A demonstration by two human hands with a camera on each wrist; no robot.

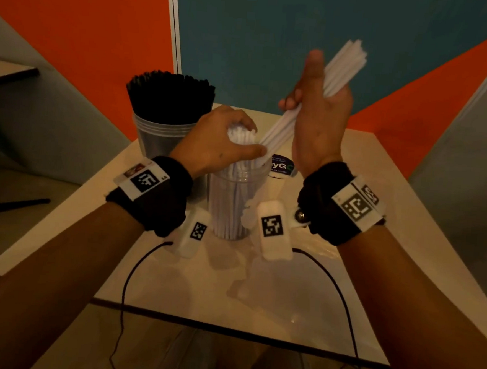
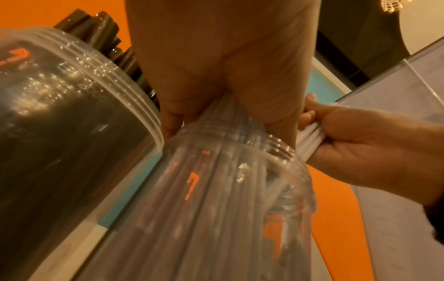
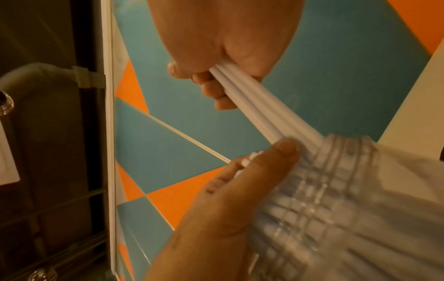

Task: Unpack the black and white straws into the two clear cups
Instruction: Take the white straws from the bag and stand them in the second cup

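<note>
The back clear cup (image 1: pixel 159 141) is packed with black straws (image 1: pixel 170 101). In front of it stands a second clear cup (image 1: pixel 232 201) holding white straws. My left hand (image 1: pixel 222 142) curls over the tops of those straws, thumb at the rim. Up and to the right, my right hand (image 1: pixel 319 114) grips a slanted bundle of white straws (image 1: pixel 339 73), whose lower ends reach the near cup's mouth. In the left wrist view the left hand (image 2: pixel 216 76) clasps the straws above that cup (image 2: pixel 216 209). The right wrist view shows the right hand (image 3: pixel 223 47) around the bundle (image 3: pixel 264 114).
A packet with a dark printed label (image 1: pixel 281 165) lies on the beige table (image 1: pixel 344 292) just behind the near cup. A loose black straw (image 1: pixel 13 204) lies off the table's left side. Orange and teal wall panels stand close behind the table.
</note>
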